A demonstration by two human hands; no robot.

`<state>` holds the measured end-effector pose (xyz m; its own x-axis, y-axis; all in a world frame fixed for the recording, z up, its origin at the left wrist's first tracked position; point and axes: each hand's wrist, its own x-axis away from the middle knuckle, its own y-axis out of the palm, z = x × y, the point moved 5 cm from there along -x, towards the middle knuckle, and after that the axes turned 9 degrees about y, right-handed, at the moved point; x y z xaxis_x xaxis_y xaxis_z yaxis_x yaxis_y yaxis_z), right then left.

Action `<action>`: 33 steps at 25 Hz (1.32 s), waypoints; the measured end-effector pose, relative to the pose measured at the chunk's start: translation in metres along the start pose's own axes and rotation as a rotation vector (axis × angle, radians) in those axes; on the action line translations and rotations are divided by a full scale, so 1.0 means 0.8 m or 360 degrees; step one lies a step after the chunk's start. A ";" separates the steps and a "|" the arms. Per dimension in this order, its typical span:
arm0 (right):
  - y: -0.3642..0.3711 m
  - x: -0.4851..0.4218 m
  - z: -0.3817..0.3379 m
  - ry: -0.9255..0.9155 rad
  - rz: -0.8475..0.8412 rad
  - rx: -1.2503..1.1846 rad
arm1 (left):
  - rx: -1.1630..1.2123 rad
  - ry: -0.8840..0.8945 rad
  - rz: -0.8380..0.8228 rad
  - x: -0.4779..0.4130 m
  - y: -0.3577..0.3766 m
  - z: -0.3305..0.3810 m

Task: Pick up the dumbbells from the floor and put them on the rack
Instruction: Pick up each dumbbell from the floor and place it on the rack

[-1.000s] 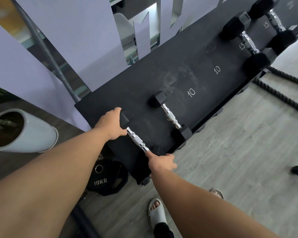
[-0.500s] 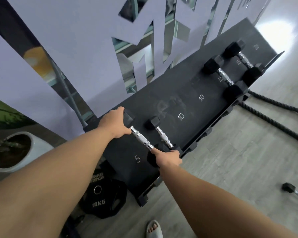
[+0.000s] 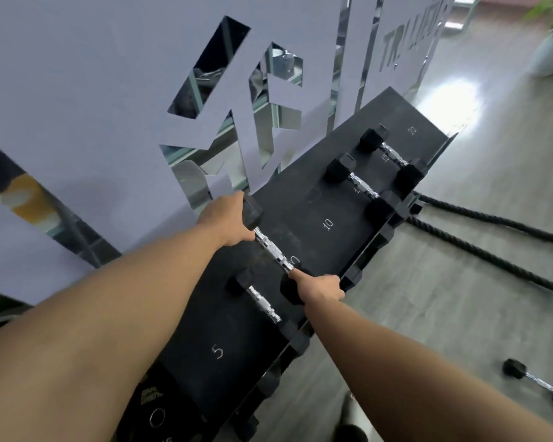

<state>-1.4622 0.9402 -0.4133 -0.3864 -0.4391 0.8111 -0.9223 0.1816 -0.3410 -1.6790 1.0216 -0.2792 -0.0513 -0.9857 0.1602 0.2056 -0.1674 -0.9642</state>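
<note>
Dumbbell [image 3: 273, 252] lies on the black rack [image 3: 342, 205] by a "10" mark; left hand [image 3: 229, 221] wraps its far head, right hand [image 3: 320, 287] its near head. Rigid, likely heavy (chrome handle looks slick), so the knurled centre should grip best.

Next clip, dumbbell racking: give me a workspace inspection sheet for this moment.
Surface: black rack shelf, painted marks 5, 10, 15, 20.
Job's things: held dumbbell over a 10 mark; small dumbbell resting near the 5; two larger dumbbells at the far end; one dumbbell on the floor.
Clutter: weight plate under the rack.
Grippers: left hand and right hand each grip a head of the held dumbbell.
Cables: battle ropes on the floor.
Surroundings: mirrored wall with cut-out panel, potted plant, grey floor.
</note>
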 end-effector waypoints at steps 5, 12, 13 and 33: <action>-0.037 -0.081 -0.048 0.0076 -0.0052 -0.0002 | -0.0081 0.0037 -0.0049 -0.085 0.016 0.068; -0.063 -0.181 -0.112 0.0078 -0.0007 0.0137 | -0.0139 0.0012 -0.0071 -0.183 0.054 0.115; -0.063 -0.194 -0.119 0.0084 -0.0004 0.0166 | -0.0131 -0.0001 -0.0078 -0.197 0.061 0.114; -0.048 -0.398 -0.170 0.0200 0.0168 0.0144 | -0.0111 0.0087 -0.0397 -0.405 0.218 0.133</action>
<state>-1.3044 1.1930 -0.5939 -0.4836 -0.3071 0.8197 -0.8748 0.1384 -0.4643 -1.5227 1.3103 -0.4765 -0.1451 -0.9115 0.3849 0.1123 -0.4016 -0.9089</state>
